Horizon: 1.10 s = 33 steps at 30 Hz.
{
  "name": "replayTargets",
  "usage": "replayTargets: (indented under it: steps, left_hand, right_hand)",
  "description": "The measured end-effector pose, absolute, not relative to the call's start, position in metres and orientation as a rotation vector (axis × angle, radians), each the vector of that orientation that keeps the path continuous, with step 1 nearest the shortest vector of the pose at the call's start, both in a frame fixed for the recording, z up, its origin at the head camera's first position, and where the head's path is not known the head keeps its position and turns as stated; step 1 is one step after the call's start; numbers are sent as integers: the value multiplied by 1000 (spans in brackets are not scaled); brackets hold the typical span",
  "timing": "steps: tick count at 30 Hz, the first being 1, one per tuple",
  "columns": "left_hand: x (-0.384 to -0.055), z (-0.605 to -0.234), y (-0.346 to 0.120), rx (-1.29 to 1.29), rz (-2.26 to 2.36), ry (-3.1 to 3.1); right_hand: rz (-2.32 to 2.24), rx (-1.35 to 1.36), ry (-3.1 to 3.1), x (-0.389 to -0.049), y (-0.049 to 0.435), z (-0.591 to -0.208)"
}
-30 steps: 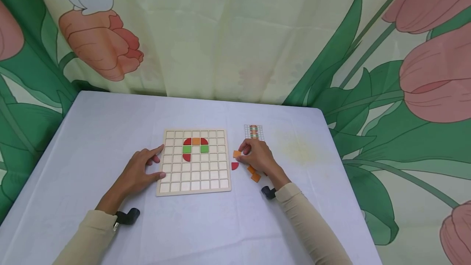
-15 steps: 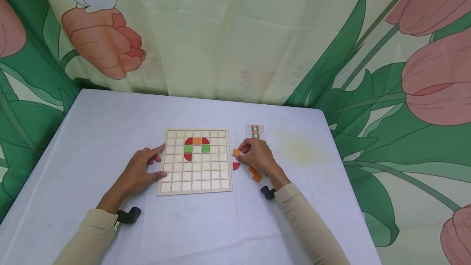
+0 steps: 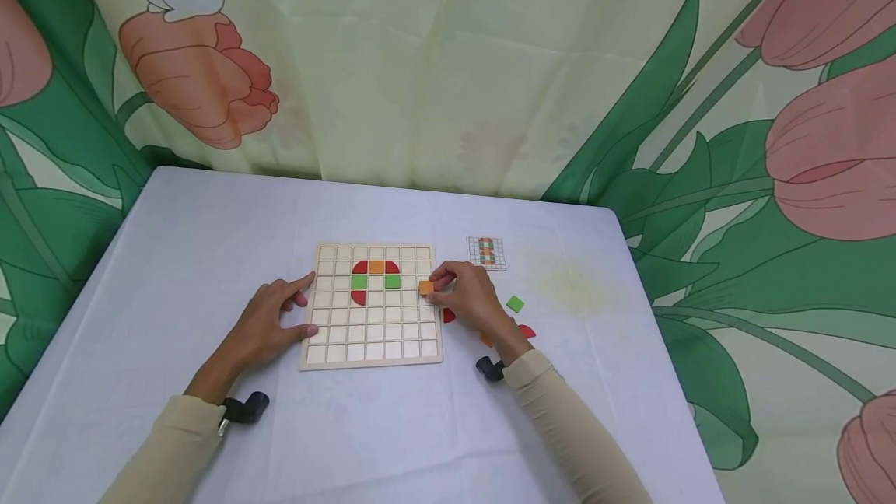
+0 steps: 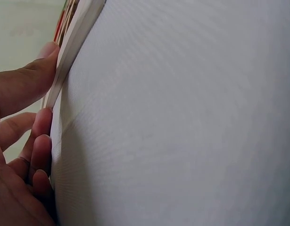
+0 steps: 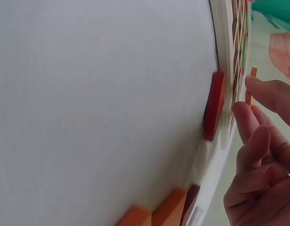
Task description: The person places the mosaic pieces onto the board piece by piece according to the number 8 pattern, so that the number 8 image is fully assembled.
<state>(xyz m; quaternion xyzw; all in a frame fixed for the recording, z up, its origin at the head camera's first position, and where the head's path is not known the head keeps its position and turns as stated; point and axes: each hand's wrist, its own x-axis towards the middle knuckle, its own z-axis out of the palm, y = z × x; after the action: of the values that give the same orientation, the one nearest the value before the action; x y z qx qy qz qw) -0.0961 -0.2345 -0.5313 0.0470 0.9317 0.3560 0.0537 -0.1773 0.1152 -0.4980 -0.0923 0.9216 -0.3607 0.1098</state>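
A wooden grid board (image 3: pixel 306 348) lies on the table. Red quarter-round pieces (image 3: pixel 358 298), two green squares (image 3: pixel 359 282) and an orange square (image 3: pixel 376 267) sit in its cells. My left hand (image 3: pixel 267 323) touches the board's left edge with thumb and index finger spread apart. In the left wrist view the thumb (image 4: pixel 31 77) rests on the edge and the other fingers bend beside it. My right hand (image 3: pixel 467 298) pinches an orange square tile (image 3: pixel 425 288) between thumb and fingertips, over the board's right edge. The right wrist view shows that tile (image 5: pixel 251 87) edge-on.
A small pattern card (image 3: pixel 486 253) lies behind the right hand. Near the right wrist lie a green tile (image 3: pixel 515 304), a red piece (image 3: pixel 526 330) and orange tiles (image 5: pixel 169 207). Another red piece (image 5: pixel 214 106) lies beside the board's right side. A printed curtain hangs behind the white table.
My right hand has moved left with the orange tile, from beside the board to over its right edge. The pattern card and green tile are now uncovered. My left hand has stayed put.
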Motion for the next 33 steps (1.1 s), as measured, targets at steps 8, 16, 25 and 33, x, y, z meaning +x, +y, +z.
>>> replayTargets:
  steps: [8, 16, 25, 33]
  left_hand:
    - [-96, -531, -234, 150, 1097, 2828]
    - [-95, -531, -235, 152, 1097, 2832]
    - [-95, -533, -236, 171, 1108, 2842]
    - [-95, -532, -236, 176, 1109, 2848]
  right_hand:
    - [-1057, -326, 2689, -175, 101, -497]
    - [-1043, -345, 2678, -174, 86, -498]
    - [-1048, -418, 2655, -171, 69, -502]
    - [-1046, -441, 2665, -171, 62, -501]
